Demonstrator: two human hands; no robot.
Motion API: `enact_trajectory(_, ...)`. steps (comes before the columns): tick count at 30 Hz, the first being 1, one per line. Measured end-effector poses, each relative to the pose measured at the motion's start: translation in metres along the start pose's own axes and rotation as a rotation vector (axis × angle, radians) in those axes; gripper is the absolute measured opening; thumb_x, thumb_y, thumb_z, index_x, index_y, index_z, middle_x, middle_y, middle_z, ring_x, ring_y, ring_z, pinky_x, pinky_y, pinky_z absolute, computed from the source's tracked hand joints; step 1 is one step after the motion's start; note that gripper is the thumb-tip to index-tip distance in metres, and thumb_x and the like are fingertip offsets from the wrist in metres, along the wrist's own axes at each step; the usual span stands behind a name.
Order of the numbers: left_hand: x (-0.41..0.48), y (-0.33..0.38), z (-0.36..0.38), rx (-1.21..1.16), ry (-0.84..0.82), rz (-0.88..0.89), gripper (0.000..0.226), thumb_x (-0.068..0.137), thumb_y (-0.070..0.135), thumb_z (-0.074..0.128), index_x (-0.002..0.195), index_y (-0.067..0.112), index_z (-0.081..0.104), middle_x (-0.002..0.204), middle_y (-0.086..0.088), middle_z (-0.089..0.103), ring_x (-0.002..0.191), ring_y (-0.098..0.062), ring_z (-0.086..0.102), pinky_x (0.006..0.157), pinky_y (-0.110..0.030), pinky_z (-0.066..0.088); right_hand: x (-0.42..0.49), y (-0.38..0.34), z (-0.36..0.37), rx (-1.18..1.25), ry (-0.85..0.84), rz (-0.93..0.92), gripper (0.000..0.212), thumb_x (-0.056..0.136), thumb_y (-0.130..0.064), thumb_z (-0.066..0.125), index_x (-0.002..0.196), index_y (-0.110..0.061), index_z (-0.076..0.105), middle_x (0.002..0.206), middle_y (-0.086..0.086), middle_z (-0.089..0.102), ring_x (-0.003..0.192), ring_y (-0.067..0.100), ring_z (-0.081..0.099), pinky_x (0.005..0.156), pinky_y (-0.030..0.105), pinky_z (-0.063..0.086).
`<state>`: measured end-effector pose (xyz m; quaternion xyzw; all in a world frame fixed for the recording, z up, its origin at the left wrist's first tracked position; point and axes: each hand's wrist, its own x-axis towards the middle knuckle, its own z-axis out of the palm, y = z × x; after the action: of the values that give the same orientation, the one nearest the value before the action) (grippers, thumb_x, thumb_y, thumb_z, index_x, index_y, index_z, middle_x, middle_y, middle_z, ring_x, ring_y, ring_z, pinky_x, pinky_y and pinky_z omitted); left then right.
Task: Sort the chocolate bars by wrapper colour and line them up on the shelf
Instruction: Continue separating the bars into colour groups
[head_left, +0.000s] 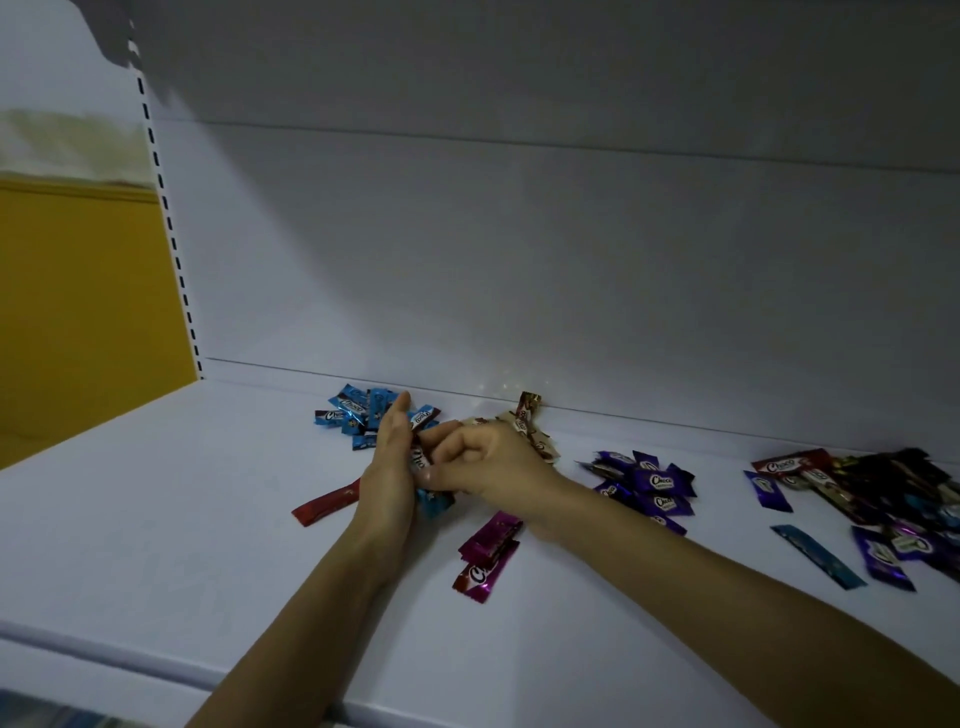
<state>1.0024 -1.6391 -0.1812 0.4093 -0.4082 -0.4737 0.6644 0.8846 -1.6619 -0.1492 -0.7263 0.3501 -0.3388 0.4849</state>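
Bare white shelf (156, 571) fills the lower frame. Glossy magenta bars (488, 551) lie at centre, with a red bar (324, 504) to their left. Just beyond, the left hand (389, 467), fingers straight, presses blue-wrapped bars (435, 501) against the right hand (483, 457), whose curled fingers grip them. A blue pile (358, 413) and a beige pile (530, 423) sit by the back wall, and a purple pile (647, 486) lies at mid right.

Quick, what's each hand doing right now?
Left hand: open, fingers straight, flat against the blue bars.
Right hand: curled, gripping those blue bars.
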Motion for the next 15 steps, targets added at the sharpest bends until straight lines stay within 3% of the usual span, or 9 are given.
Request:
enact_trajectory(1,-0.001,-0.001,0.003,0.029,0.0,0.011,0.041,0.1,0.049,0.028,0.139,0.043,0.037,0.137,0.001,0.049,0.114,-0.009,0.056,0.087,-0.026,0.053,-0.001,-0.001,0.0,0.036,0.038,0.027,0.011,0.077,-0.003,0.074,0.074,-0.009,0.066,0.096,-0.005,0.067,0.079,0.003,0.066,0.071,0.013,0.053)
enact_trajectory(3,-0.005,-0.003,0.009,0.192,0.034,0.072,0.044,0.1,0.048,0.026,0.143,0.039,0.031,0.143,0.003,0.044,0.123,-0.013,0.05,0.095,-0.025,0.043,0.001,-0.005,-0.007,0.083,0.175,0.032,0.007,0.078,-0.006,0.074,0.08,-0.005,0.067,0.083,-0.002,0.069,0.068,0.003,0.066,0.062,0.012,0.052)
enact_trajectory(7,-0.009,-0.011,0.005,1.028,0.18,0.337,0.052,0.099,0.033,0.037,0.149,0.03,0.025,0.15,0.003,0.037,0.14,-0.017,0.029,0.116,-0.04,0.023,0.032,-0.013,-0.027,0.141,0.475,0.016,0.003,0.084,-0.011,0.069,0.086,-0.01,0.07,0.08,-0.001,0.068,0.069,0.004,0.062,0.056,0.01,0.049)
enact_trajectory(9,-0.007,-0.017,0.004,1.337,0.127,0.291,0.053,0.099,0.036,0.038,0.149,0.03,0.024,0.157,0.004,0.025,0.145,-0.016,0.015,0.12,-0.041,0.011,0.053,-0.011,-0.028,0.071,0.496,0.045,0.003,0.084,-0.014,0.069,0.086,-0.014,0.071,0.081,-0.005,0.067,0.073,0.004,0.06,0.058,0.012,0.045)
enact_trajectory(12,-0.002,-0.02,0.007,1.422,0.054,0.27,0.05,0.101,0.039,0.032,0.149,0.03,0.024,0.159,0.004,0.018,0.147,-0.014,0.008,0.119,-0.038,0.006,0.088,-0.003,-0.021,0.02,0.436,0.12,0.003,0.08,-0.012,0.072,0.083,-0.013,0.071,0.077,0.0,0.067,0.066,0.01,0.06,0.051,0.013,0.043)
enact_trajectory(15,0.0,-0.018,0.009,1.386,0.061,0.268,0.049,0.101,0.039,0.026,0.15,0.028,0.025,0.158,0.004,0.022,0.146,-0.013,0.013,0.119,-0.035,0.008,0.118,0.004,-0.01,-0.049,0.376,0.195,0.012,0.08,-0.01,0.073,0.091,-0.004,0.073,0.071,0.003,0.067,0.047,0.004,0.057,0.04,0.01,0.039)
